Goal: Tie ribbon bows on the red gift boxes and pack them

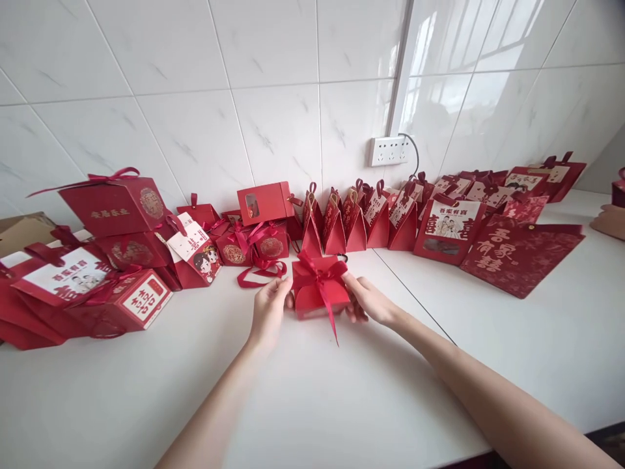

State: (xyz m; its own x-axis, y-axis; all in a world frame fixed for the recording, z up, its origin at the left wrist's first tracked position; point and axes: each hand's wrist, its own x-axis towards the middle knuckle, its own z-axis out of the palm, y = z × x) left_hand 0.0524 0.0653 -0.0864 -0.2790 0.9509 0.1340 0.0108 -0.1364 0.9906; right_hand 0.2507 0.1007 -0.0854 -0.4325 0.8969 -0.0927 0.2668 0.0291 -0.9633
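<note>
Red card under a soft bow: pressure is the risk

Nearest, a narrow ribbon tail (334, 327) hangs down the front of the red box (308, 294); whether its tip touches the white counter (312, 397) I cannot tell. Snagged by a finger, it could pull the bow (319, 277) loose or askew.

The box sits between both hands at the middle of the counter, in front of the other packages. The left hand (270, 306) has thumb and fingers closed on its left side; the right hand (368, 303) grips the right side, some fingertips curled low and partly hidden. The walls look like thin card, so an uneven squeeze might crease them or pop a flap.

Just behind lies a loose ribbon (244, 281), which could catch if the box were pushed back. Beyond it, tent-shaped boxes (355, 228) stand close together; one knock could topple several. To their left, a windowed box (266, 203) rests on others and might slide off if bumped. Farthest is the tiled wall (273, 124), with a power strip (389, 151).
</note>
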